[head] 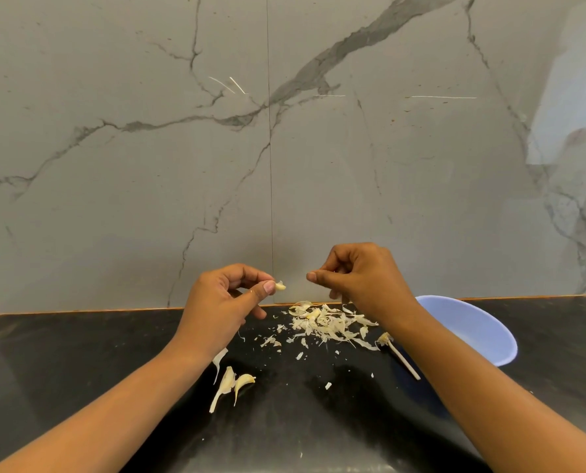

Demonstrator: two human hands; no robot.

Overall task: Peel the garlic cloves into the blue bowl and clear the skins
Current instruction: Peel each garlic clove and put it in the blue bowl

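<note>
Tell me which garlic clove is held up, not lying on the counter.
The small clove pinched by the left hand; the two unpeeled cloves lie on the black counter.

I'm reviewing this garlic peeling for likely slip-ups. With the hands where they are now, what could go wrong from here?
The left hand pinches the small clove with just its fingertips, in the air and well left of the blue bowl. A slip could drop it into the skin pile or onto the counter. Flecks of skin lie scattered beyond the pile and could be missed when clearing.
</note>
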